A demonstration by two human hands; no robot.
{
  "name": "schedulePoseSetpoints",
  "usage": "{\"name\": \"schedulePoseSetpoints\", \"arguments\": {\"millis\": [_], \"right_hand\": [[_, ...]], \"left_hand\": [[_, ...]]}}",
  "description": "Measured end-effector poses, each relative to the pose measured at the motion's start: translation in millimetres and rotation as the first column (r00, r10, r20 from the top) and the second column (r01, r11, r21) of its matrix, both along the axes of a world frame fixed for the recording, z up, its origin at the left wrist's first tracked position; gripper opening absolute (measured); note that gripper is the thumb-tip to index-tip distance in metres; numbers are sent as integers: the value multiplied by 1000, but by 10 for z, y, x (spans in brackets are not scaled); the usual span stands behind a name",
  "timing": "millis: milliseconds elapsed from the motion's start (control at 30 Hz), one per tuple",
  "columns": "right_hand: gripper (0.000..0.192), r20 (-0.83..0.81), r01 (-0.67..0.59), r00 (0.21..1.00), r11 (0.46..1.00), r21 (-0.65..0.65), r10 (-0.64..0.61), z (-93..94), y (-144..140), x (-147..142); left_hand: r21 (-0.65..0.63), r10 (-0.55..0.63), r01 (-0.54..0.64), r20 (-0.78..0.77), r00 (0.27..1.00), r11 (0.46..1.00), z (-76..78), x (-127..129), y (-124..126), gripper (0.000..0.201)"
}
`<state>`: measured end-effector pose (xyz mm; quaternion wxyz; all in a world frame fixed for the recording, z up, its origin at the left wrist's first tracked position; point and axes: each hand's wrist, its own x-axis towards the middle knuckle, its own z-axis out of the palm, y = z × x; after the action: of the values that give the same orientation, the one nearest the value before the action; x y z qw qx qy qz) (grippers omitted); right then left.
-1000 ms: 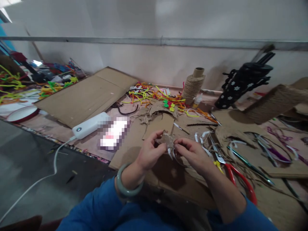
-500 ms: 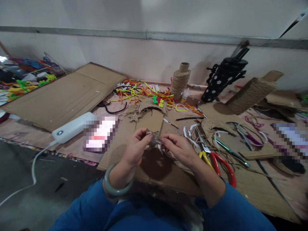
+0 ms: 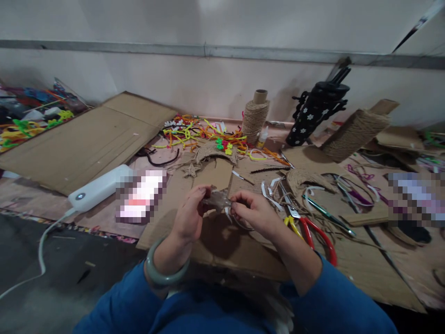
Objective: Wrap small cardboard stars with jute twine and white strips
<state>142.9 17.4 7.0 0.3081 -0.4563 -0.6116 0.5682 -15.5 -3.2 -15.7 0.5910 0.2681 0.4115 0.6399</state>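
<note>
- Pinching with thumb and fingertips, the person's right hand (image 3: 255, 213) grips the right end of a small, brownish-grey, partly see-through piece (image 3: 219, 200); its outline is blurred.
- At the piece's left end are the curled fingers of the left hand (image 3: 189, 218); whether they pinch it or only touch it cannot be told.
- The piece is between the two hands, above the near part of a flat brown cardboard sheet (image 3: 243, 262).
- A smooth, pale green bangle (image 3: 167, 279) circles the left wrist, just beyond a blue sleeve (image 3: 121, 297).
- Farther off lies a twine-covered brown star (image 3: 190, 170), near a twine-wrapped crescent (image 3: 210, 150) that bears small green and yellow flowers (image 3: 228, 148).
- Right of the hands lie red-handled metal scissors (image 3: 321, 239) and a slender teal tool (image 3: 330, 215), with a second brown twine crescent (image 3: 299, 178) on their far side.
- On the far side, a brown twine spool (image 3: 255, 116) stands upright, left of a black holder with white flowers (image 3: 313, 111).
- Left of the hands rests a long white device (image 3: 97, 188) with a white cable (image 3: 42, 255).
</note>
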Motion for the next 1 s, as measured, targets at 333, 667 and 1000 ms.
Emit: {"name": "schedulePoseSetpoints", "arguments": {"millis": [333,667,1000], "right_hand": [[12,-160,65,985,998,-25,-68,-18,81,43],[25,-165,145,978,984,102,-127,29,117,113],[17,-105,154,985,976,154,-139,-17,135,130]], "left_hand": [[-47,-249,245,-162,955,968,33,37,-15,12],[-57,-302,300,-326,896,952,117,55,-42,2],[-100,-301,285,-378,875,953,137,70,-48,4]]}}
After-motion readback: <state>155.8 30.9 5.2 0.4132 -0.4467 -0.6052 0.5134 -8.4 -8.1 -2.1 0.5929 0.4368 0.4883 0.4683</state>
